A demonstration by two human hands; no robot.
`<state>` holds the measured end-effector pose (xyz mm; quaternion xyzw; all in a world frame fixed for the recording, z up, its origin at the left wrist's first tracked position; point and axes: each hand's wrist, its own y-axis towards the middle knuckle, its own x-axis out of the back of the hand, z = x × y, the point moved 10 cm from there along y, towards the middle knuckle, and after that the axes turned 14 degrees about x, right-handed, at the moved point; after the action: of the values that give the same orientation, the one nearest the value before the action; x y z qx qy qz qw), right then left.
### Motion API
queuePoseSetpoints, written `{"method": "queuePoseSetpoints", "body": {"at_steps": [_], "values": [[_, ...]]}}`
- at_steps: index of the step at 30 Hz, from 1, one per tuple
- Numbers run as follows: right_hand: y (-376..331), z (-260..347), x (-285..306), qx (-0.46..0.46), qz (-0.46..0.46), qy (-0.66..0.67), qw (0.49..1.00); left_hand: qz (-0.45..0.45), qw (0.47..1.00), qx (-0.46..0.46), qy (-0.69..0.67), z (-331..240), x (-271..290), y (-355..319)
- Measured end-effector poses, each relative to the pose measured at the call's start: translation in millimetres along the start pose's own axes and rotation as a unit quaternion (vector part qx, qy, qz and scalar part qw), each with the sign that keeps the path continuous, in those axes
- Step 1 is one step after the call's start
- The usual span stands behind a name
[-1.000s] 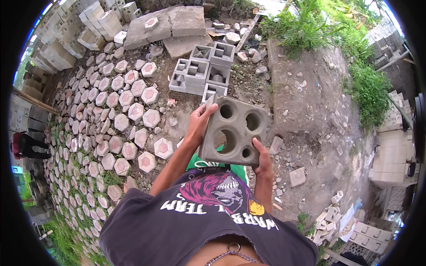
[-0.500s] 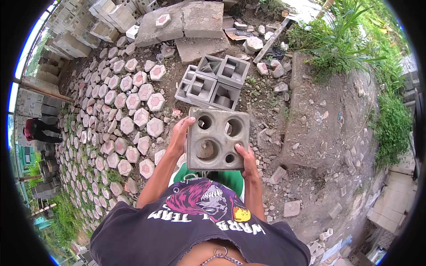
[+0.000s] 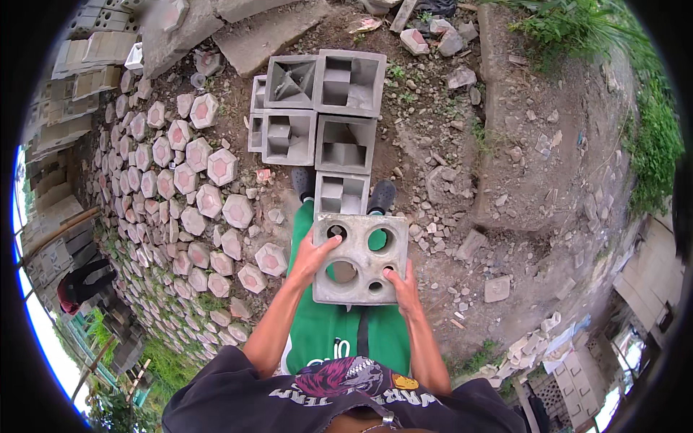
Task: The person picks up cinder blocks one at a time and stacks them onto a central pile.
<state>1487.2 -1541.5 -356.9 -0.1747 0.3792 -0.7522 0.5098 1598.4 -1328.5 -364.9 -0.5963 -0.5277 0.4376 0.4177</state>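
We hold a grey square concrete block with four round holes (image 3: 359, 258) between both hands: our left hand (image 3: 312, 260) clasps its left edge, our right hand (image 3: 402, 286) its lower right edge. It hangs just above the nearest grey hollow concrete block (image 3: 341, 195).

Left hand (image 3: 312, 258): grips the left edge of the grey concrete block (image 3: 359, 258), fingers over its top face.
Right hand (image 3: 403, 287): clasps the block's near right corner.
Block: square, 4 round holes, held above green trousers (image 3: 339, 335).
Far: 5 grey open moulds (image 3: 321, 119) on dirt.
Left: hexagonal pavers (image 3: 209, 198) in rows.
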Motion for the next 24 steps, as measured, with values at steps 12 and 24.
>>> {"method": "queuePoseSetpoints", "body": {"at_steps": [12,24], "values": [[143,-88,-29,-0.014,-0.083,-0.032,0.996,-0.2,0.939,-0.065,0.27,-36,66,174],[316,-54,-60,0.086,-0.038,0.07,0.993,-0.259,0.909,-0.19,0.267,-169,54,255]]}}
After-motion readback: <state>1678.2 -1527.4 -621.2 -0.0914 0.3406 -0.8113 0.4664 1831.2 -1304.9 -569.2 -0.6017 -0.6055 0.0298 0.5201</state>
